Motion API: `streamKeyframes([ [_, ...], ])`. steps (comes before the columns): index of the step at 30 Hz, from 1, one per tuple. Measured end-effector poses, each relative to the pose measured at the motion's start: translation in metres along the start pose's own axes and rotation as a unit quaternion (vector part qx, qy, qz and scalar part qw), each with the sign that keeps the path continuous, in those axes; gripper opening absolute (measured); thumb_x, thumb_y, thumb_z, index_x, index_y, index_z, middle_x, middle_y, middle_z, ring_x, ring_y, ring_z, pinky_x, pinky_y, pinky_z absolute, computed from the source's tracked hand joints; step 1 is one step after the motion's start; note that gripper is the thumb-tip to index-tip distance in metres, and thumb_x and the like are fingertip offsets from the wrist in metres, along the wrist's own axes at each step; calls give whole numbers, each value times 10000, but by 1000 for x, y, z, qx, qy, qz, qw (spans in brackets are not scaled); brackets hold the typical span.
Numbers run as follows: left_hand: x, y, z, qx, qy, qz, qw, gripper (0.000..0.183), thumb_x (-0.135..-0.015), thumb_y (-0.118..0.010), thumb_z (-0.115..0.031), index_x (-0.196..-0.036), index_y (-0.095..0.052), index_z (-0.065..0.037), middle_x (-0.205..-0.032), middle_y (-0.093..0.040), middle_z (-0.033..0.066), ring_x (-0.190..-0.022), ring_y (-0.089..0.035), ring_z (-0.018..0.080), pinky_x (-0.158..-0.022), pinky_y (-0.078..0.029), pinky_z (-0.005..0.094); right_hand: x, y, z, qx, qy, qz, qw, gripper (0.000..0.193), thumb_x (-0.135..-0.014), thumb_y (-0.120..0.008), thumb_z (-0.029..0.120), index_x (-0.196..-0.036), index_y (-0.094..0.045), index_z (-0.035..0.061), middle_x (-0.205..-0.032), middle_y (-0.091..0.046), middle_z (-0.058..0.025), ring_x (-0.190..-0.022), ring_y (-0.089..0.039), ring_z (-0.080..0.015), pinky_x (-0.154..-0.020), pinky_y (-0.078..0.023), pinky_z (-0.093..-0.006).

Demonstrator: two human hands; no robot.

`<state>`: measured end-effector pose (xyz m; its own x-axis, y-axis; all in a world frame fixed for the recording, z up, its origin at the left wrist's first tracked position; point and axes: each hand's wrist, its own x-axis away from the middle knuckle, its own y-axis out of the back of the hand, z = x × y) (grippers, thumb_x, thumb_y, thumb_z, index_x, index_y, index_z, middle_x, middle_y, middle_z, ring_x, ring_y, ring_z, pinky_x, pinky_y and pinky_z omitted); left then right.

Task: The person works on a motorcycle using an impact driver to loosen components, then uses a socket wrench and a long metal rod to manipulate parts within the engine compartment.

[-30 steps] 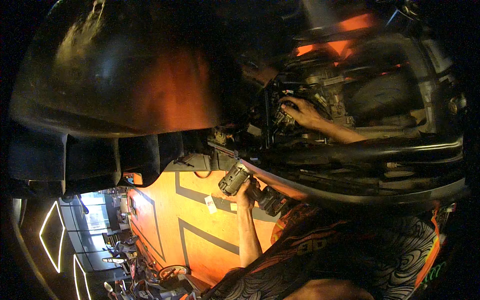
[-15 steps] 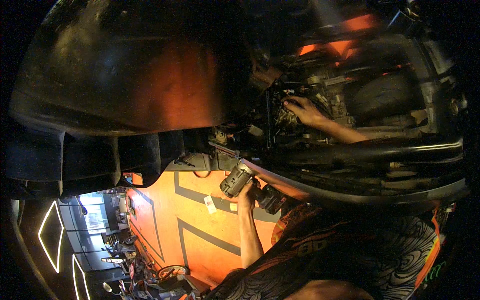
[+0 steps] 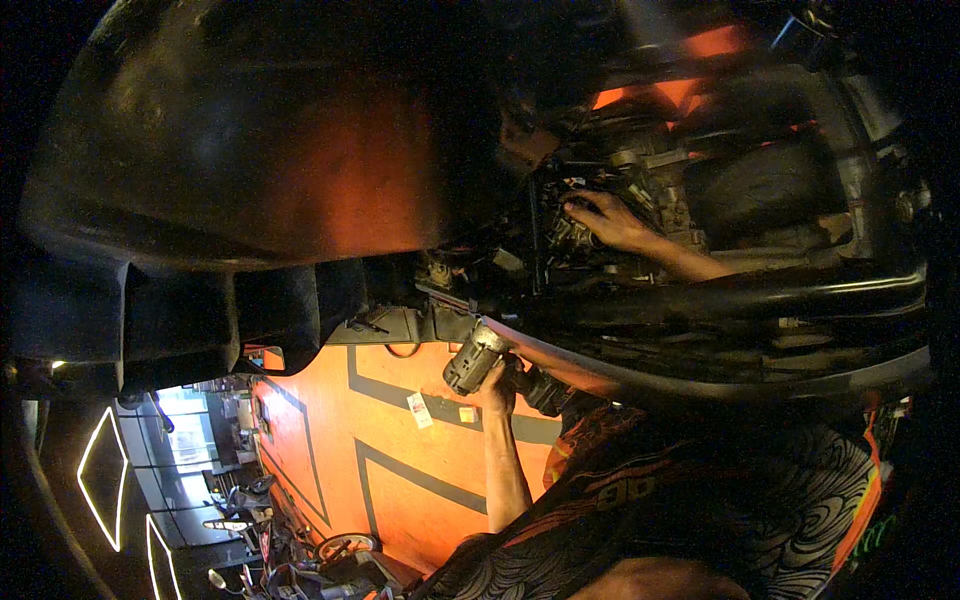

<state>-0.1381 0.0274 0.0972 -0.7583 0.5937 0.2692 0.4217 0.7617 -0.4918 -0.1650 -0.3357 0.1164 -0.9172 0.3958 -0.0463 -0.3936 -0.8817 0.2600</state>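
My left hand (image 3: 497, 388) grips a cordless impact wrench (image 3: 474, 362) with a dark grey body, just below the metal edge of the vehicle. Its battery end (image 3: 545, 391) points right, toward my shirt. Farther up and to the right, my right hand (image 3: 618, 225) reaches over a tubular bar into the dark engine bay (image 3: 680, 215). Its fingers are bent around something among the metal parts and hoses (image 3: 575, 235); what they hold is too dark to make out. My right forearm comes in from the right, above the shiny black bar (image 3: 800, 296).
A large dark panel (image 3: 250, 150) hangs over the upper left, with a ribbed black edge (image 3: 180, 320) beneath it. Below lies an orange floor (image 3: 420, 480) with grey stripes and a white paper tag (image 3: 419, 409). Motorcycles (image 3: 300, 560) stand at the lower left.
The impact wrench and my left hand have shifted slightly, and the battery end has turned further toward my shirt. My right hand stays at the same engine parts.
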Motion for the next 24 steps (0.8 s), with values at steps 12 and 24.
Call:
streamKeyframes([
  [12,0,2,6,-41,-35,-58,997,280,-804,-563,-200,-1014,-554,-16,-888,-588,80,-801,-565,181,-700,-451,306,-5,3,-2,37,174,-17,984,494,-853,-509,393,-1173,-502,15,-1122,-554,-213,-1048,-527,-345,-899,-404,-397],
  [24,5,-2,10,-62,-13,-76,995,282,-786,-591,-217,-1007,-570,-44,-959,-557,47,-921,-519,186,-815,-398,331,-3,9,14,31,213,6,977,423,-859,-519,322,-1161,-517,27,-1128,-558,-198,-1043,-541,-331,-895,-419,-388],
])
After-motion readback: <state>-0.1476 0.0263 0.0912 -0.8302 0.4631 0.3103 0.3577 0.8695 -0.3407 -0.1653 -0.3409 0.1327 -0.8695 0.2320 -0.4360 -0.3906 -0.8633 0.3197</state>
